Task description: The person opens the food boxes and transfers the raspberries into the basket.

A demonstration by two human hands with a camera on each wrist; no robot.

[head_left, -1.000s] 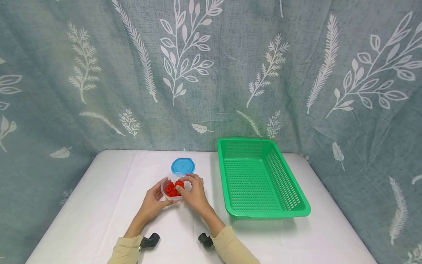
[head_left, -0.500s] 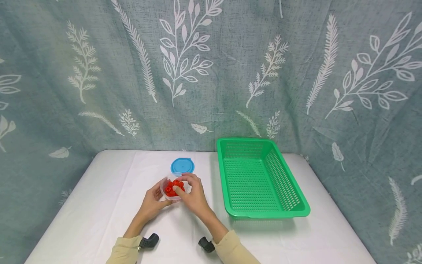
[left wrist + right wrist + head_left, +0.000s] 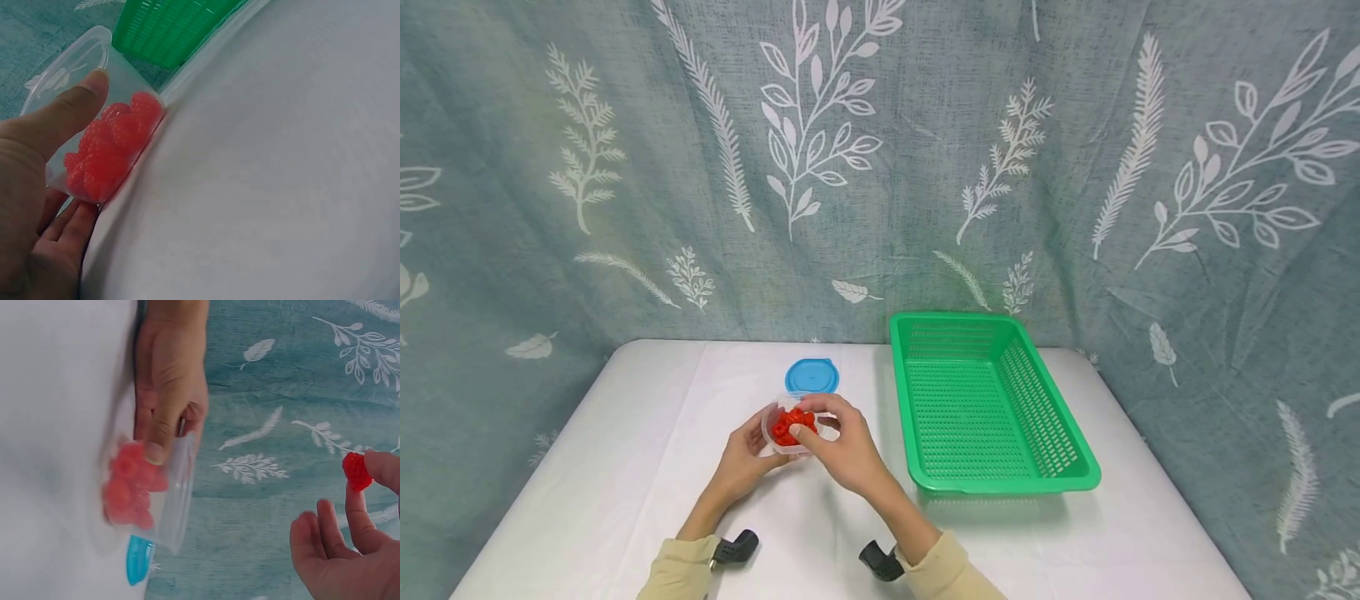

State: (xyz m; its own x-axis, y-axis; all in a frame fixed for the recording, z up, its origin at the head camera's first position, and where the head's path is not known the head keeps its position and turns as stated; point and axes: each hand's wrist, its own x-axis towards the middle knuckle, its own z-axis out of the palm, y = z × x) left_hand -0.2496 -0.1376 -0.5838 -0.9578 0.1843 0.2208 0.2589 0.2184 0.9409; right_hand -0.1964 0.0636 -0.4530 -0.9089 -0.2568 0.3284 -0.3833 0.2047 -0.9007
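A small clear plastic container (image 3: 132,76) stands on the white cloth, several red raspberries (image 3: 115,150) heaped in its bottom. My left hand (image 3: 741,462) grips it from the left, thumb on the near wall and the other fingers around the lower side. Above the container my right hand (image 3: 846,446) pinches one raspberry (image 3: 357,471) between thumb and index finger. The right wrist view shows this raspberry apart from the heap, with the other fingers loosely bent below it. Behind the container lies a round blue lid (image 3: 812,377) with a small tab.
A large green perforated basket (image 3: 1078,446) stands to the right of my hands. White cloth covers the table (image 3: 625,475), and a grey-green curtain (image 3: 895,167) with white leaf patterns hangs behind it. Each wrist carries a black camera mount (image 3: 737,547).
My right wrist has shifted slightly right and toward the near edge, while its fingertips stay over the container. The left hand keeps its hold on the container in the same place.
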